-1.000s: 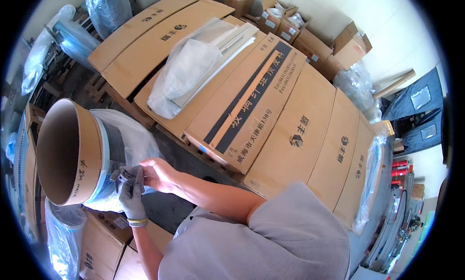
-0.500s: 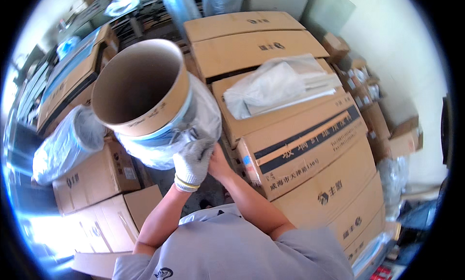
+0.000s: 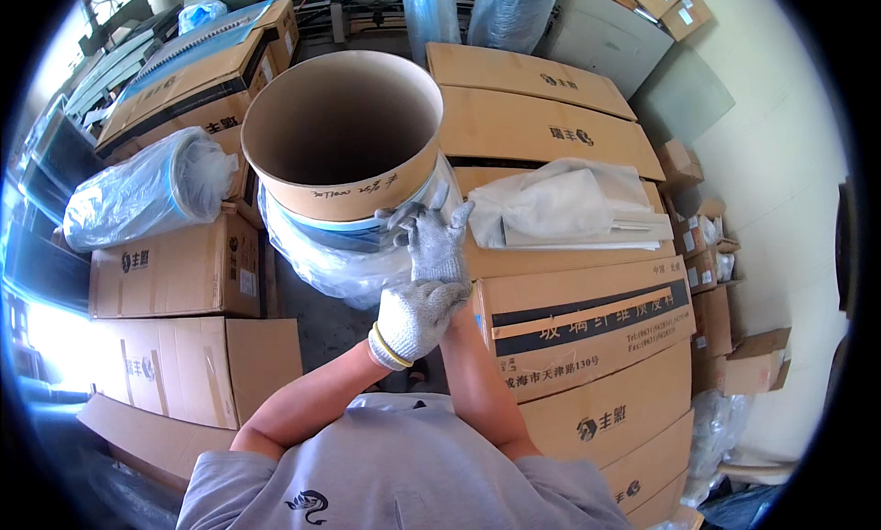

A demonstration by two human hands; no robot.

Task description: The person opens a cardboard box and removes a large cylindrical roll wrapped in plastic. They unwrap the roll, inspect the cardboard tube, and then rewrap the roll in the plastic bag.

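My left hand [image 3: 408,323], in a grey-white knit glove with a yellow-edged cuff, is closed on the wrist end of the glove [image 3: 439,266] that covers my right hand. The right hand [image 3: 429,238] points forward with its fingers spread, holding nothing. Just beyond its fingers stands a wide cardboard tube [image 3: 303,198], open at the top, with handwriting near its rim. Clear plastic film [image 3: 317,266] hangs loosely around a roll with a blue edge below the bare tube end. Whether the right fingertips touch the film, I cannot tell.
Large cardboard cartons [image 3: 551,126] are stacked on the right, with white plastic sheeting [image 3: 560,200] on top. On the left, a plastic-wrapped roll [image 3: 138,195] lies on more cartons [image 3: 174,273]. Smaller open boxes [image 3: 757,360] line the right wall.
The glove now covers my right hand, whose fingers have spread out ahead. My left hand has shifted to its wrist. The view has turned, so the tube appears farther right.
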